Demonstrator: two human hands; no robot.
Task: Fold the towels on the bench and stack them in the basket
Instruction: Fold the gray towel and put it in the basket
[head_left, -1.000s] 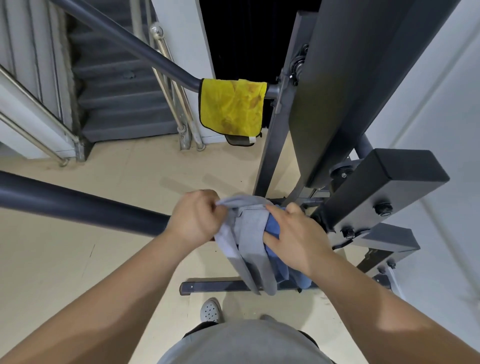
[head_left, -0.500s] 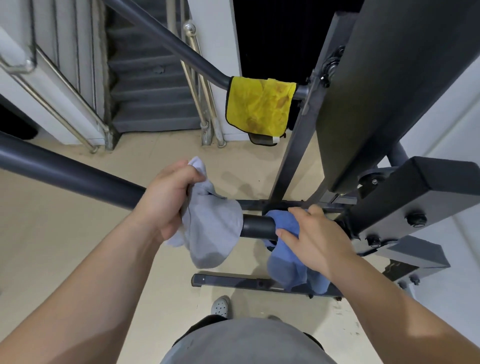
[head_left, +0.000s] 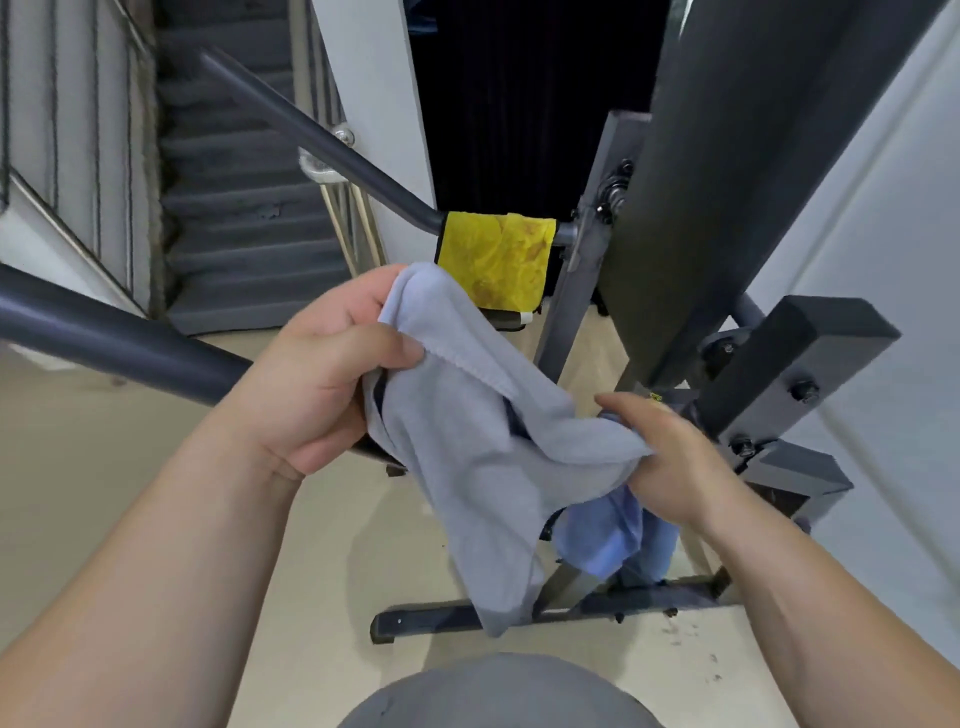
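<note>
A grey towel (head_left: 483, 467) hangs between both hands in front of me. My left hand (head_left: 322, 374) grips its upper left edge, thumb over the hem. My right hand (head_left: 660, 457) holds its right corner together with a blue towel (head_left: 608, 535), which dangles below that hand. A yellow towel (head_left: 493, 260) is draped over the far dark bar of the gym frame. No basket is in view.
A thick dark bar (head_left: 114, 338) crosses from the left behind my left hand. The frame's upright and padded parts (head_left: 779, 374) stand close on the right; its foot bar (head_left: 519, 618) lies on the beige floor. Stairs (head_left: 234, 208) rise at the back left.
The grey towel has come off the near bar and been lifted. My right hand moved up off the bar and now holds the grey towel's corner together with the blue towel.
</note>
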